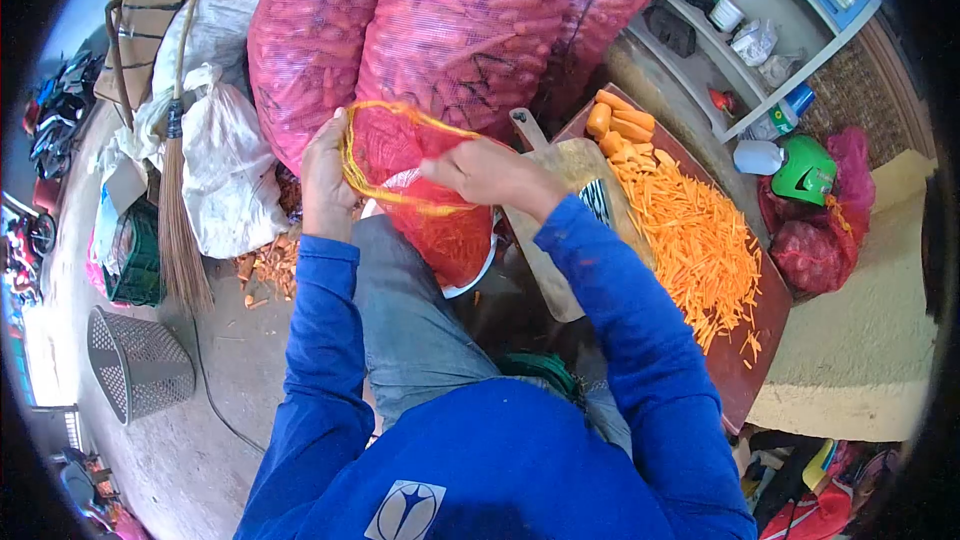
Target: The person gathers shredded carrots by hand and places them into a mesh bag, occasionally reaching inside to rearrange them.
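Two bare hands have a red mesh bag [447, 245] between them, seen from the wearer's head. The left hand [328, 178] is at the far left of its yellow rim [412, 111], fingers closed and pinching the edge. Opposite, the right hand [490, 172] is bent in over the mouth's right side; it's blurred, so I can't tell whether those fingers pinch anything. So the opening stretches sideways from hand to hand, while the bag's length hangs below it, slanting rightward and back toward the wearer, over a white basin [472, 287]. From where I stand, the right hand looks nearer the bag's body, and nearer the carrot strips [692, 245] off to the right.
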Demonstrator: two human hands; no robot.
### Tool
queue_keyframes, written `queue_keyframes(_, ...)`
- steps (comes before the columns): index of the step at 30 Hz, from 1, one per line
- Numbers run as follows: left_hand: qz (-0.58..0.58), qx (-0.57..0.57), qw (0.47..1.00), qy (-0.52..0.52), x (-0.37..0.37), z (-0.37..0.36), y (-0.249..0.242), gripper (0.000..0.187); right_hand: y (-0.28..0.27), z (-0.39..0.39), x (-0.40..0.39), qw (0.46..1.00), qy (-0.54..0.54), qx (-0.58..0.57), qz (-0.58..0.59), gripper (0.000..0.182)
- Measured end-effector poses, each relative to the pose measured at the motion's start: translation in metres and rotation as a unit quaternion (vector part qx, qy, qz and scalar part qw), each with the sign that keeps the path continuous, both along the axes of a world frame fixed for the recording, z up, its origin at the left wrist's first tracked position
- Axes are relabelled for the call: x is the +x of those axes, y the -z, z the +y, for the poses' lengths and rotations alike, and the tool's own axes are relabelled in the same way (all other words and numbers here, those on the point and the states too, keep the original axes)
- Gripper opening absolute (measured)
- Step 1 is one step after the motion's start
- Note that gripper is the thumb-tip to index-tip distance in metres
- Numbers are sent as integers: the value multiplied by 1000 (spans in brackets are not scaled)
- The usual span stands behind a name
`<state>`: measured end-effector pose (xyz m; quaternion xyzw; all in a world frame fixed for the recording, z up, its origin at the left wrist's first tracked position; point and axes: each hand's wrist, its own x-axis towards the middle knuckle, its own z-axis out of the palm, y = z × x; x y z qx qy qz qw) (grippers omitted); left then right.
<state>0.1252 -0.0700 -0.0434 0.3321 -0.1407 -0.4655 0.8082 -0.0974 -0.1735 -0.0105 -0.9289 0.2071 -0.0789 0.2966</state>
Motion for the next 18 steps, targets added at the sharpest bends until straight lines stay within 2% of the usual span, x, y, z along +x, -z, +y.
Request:
queue_keyframes(2,-18,19,1000,-13,5,0,-2,29,-32,15,-27,990,-122,35,52,60)
queue_keyframes(3,-53,24,998,-15,6,-3,-2,29,-37,19,-34,988,-152,23,33,58)
queue_keyframes(4,-88,30,996,-18,8,-7,-3,28,-42,24,-38,988,-151,21,33,58)
queue_keyframes(6,-91,14,996,-6,8,-20,-5,28,-60,32,-45,969,-135,-97,184,62)
queue_keyframes(7,-95,3,995,6,8,-26,-9,27,-70,34,-44,952,-123,-161,231,40)
queue_keyframes(9,-101,0,995,-20,14,-38,-29,24,-31,-12,-36,947,-88,-246,189,20)
queue_keyframes(11,-119,-16,991,-59,23,-53,-68,21,-72,-33,-29,928,-17,-338,154,17)
queue_keyframes(12,-136,-27,988,-69,29,-54,-93,21,-74,-55,-26,934,-1,-357,11,9)
queue_keyframes(13,-165,-45,980,-100,13,-44,-129,21,-102,-59,-18,935,15,-351,43,11)
queue_keyframes(14,-192,-60,971,-129,-6,-34,-155,21,-106,-78,-15,900,1,-434,-36,12)
queue_keyframes(15,-191,-49,972,-128,-13,-25,-158,21,-135,-70,-17,892,27,-451,-11,13)
queue_keyframes(16,-169,-77,978,-97,-19,-18,-159,21,-150,-72,-19,880,16,-473,-47,14)
queue_keyframes(18,-148,-107,981,-63,-21,-18,-152,21,-161,-69,-15,921,104,-376,-24,18)
